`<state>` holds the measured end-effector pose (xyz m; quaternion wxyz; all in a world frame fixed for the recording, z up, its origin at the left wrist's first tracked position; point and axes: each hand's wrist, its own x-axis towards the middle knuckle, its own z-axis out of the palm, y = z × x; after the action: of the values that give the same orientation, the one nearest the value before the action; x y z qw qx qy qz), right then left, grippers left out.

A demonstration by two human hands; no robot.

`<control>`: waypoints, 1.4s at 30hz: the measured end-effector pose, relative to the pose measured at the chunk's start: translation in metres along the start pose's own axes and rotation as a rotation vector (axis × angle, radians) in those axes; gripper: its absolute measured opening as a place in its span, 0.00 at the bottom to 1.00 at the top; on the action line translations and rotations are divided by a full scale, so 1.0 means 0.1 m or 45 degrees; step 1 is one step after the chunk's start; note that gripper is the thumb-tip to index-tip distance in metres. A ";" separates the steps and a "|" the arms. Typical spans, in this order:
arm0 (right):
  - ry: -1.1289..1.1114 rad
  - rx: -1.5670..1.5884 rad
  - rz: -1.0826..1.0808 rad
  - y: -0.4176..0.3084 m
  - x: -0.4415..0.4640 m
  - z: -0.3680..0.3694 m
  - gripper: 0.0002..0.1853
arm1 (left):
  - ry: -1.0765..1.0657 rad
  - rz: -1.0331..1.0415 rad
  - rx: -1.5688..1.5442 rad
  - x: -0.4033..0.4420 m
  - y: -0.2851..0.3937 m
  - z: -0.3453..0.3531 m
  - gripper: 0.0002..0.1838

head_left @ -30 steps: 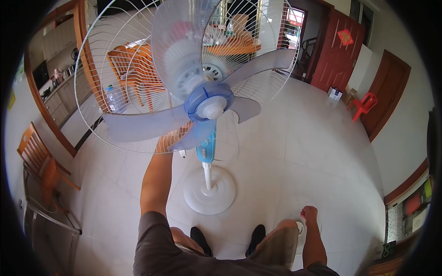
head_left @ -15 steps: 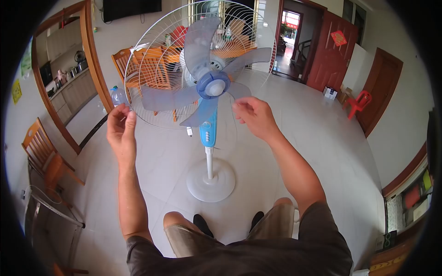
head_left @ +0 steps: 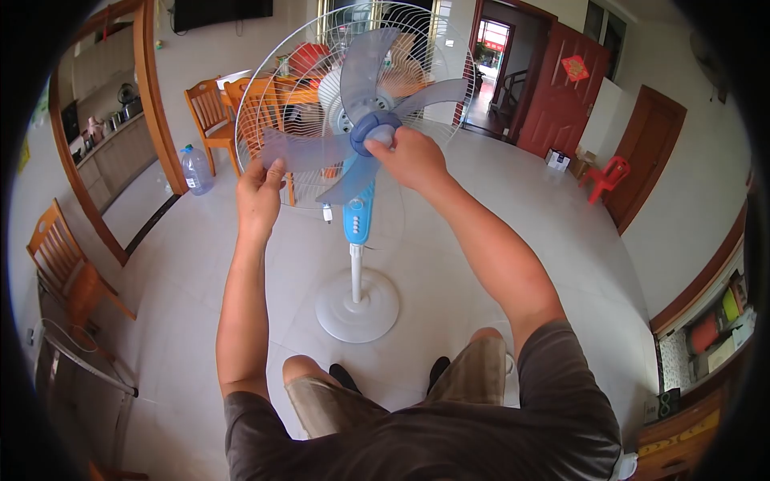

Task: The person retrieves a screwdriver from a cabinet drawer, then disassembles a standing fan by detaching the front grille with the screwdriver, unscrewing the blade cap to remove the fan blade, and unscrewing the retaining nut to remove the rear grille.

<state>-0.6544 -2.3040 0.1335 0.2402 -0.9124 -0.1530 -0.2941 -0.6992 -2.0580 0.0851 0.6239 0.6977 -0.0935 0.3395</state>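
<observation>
A standing fan with translucent blue-grey blades [head_left: 366, 68] faces me, its rear wire grille [head_left: 255, 104] behind the blades and no grille in front. My left hand [head_left: 263, 188] pinches the tip of the left blade between thumb and fingers. My right hand [head_left: 409, 156] has its fingers closed on the hub knob [head_left: 379, 136] at the blades' centre. Below are the blue control panel [head_left: 358, 216], the white pole [head_left: 356, 272] and the round white base [head_left: 357, 306] on the floor. A white plug [head_left: 327, 213] hangs beside the panel.
Wooden chairs [head_left: 210, 120] and a table are behind the fan. Another wooden chair [head_left: 70, 260] is at the left, with a metal frame below it. A large bottle [head_left: 196, 170] stands by the doorway. A red plastic chair [head_left: 605, 178] and boxes [head_left: 558, 159] are at the right.
My right hand has come up from low at the right to the hub. My left hand left the fan's back and now holds the left blade. The view has shifted slightly.
</observation>
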 end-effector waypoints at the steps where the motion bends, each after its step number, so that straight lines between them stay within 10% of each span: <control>1: -0.015 -0.026 0.005 -0.04 -0.01 -0.04 0.29 | 0.005 0.004 -0.022 0.00 0.01 0.03 0.11; 42: -0.155 0.025 0.108 -0.11 0.00 -0.06 0.28 | -0.059 -0.085 -0.041 0.03 0.02 -0.02 0.12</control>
<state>-0.6618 -2.2981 0.1408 0.2517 -0.9318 -0.1313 -0.2260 -0.6994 -2.0555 0.0883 0.6435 0.6980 -0.0901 0.3009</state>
